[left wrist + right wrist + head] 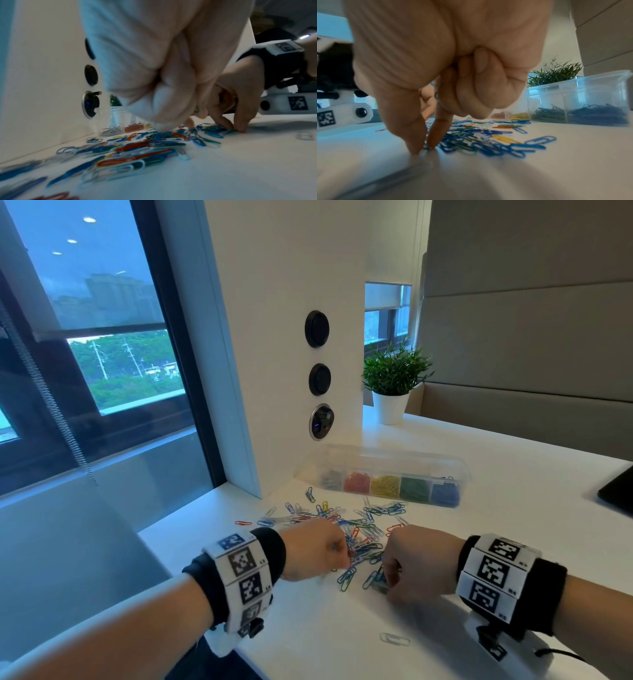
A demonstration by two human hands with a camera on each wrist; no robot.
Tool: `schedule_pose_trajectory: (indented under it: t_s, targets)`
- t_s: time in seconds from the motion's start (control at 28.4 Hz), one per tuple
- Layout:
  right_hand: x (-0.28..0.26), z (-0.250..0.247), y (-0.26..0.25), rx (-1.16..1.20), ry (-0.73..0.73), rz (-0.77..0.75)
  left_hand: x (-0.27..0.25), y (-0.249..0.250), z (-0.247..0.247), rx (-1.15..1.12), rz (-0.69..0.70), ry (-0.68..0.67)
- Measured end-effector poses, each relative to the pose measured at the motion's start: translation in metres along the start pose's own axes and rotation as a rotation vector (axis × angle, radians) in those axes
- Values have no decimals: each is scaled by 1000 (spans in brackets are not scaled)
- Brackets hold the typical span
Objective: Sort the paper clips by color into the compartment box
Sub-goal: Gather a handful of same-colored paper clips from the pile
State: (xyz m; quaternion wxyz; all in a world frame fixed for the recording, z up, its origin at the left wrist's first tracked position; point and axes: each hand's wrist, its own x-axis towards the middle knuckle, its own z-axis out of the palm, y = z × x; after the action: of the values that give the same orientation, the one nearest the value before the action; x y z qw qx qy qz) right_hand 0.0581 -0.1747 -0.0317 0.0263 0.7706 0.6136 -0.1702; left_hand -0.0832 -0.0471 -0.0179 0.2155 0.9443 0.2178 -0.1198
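Clips (356, 537) lie loose in a mixed heap on the white table (496, 474), and both our hands are down in it. From the head view we see only the backs of our curled hands: the left hand (313, 549) at the heap's left edge, the right hand (416, 563) at its near right edge. That view alone shows the clear compartment box (390, 479) whole, behind the heap by the white column (284, 337), holding silver, red, yellow, green and blue clips in separate cells, and one pale clip (394, 639) lying apart, nearer us.

The right wrist view shows what the head view hides: our thumb and forefinger tips (435, 136) pressed together on a green clip (426, 147) at the tabletop, the other fingers folded into the palm. The left wrist view is blurred; our left fingers (171, 108) are bunched and curled down onto the pile, but we cannot tell whether they grip a clip. A potted plant (394, 385) stands beyond the box.
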Motion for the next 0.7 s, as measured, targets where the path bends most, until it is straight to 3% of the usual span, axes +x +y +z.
schedule_pose_trajectory:
  t_s: [0.14,0.32,0.7]
  targets:
    - [-4,-1,0,-16,-19,-5,5,6,12,89,-24,-54]
    - [-15,-2,10,28,54,31,9,7,19,148,-22,-20]
    - [-16,1,6,-19,73,16,0,10,17,69,70,30]
